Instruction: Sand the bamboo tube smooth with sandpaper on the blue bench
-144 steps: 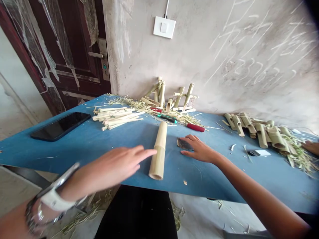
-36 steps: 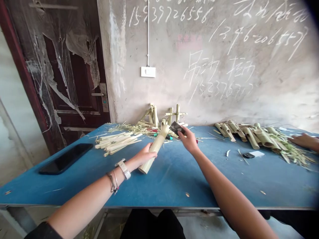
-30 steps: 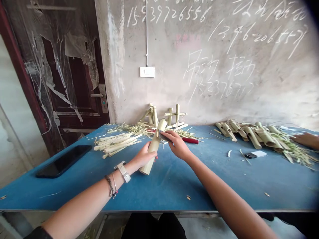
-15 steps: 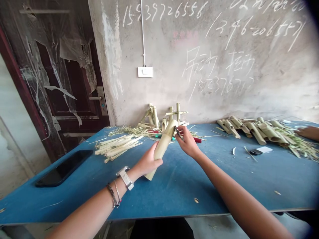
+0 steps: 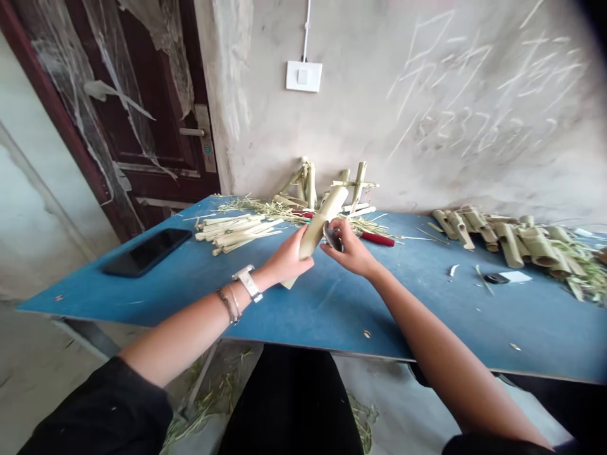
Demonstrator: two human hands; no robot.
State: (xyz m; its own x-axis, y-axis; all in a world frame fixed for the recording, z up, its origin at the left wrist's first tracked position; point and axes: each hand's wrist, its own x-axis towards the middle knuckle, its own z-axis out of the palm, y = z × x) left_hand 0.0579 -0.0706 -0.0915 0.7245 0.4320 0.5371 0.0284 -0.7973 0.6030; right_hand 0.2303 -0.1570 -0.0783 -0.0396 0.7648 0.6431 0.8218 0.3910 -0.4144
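Note:
My left hand (image 5: 290, 258) is wrapped round the lower part of a pale green bamboo tube (image 5: 327, 212), which slants up and away from me above the table. In my right hand (image 5: 351, 253) is a small dark tool (image 5: 333, 237), held against the right side of the tube, close to my left hand. Its exact kind is hard to make out, as the fingers cover part of it. Just beyond my right hand lies a red handle (image 5: 377, 239). Left of the tube there is a bundle of pale split sticks (image 5: 237, 231).
A phone (image 5: 148, 251) lies on the blue table (image 5: 190, 297) at left. Bamboo frames (image 5: 308, 183) stand by the wall, among shavings (image 5: 256, 205). Several cut bamboo tubes (image 5: 538, 246) are piled at right, near a black-and-white object (image 5: 509, 277).
My right hand has slid the dark tool down along the tube, from near its far end to close by my left hand. The view has tilted downward.

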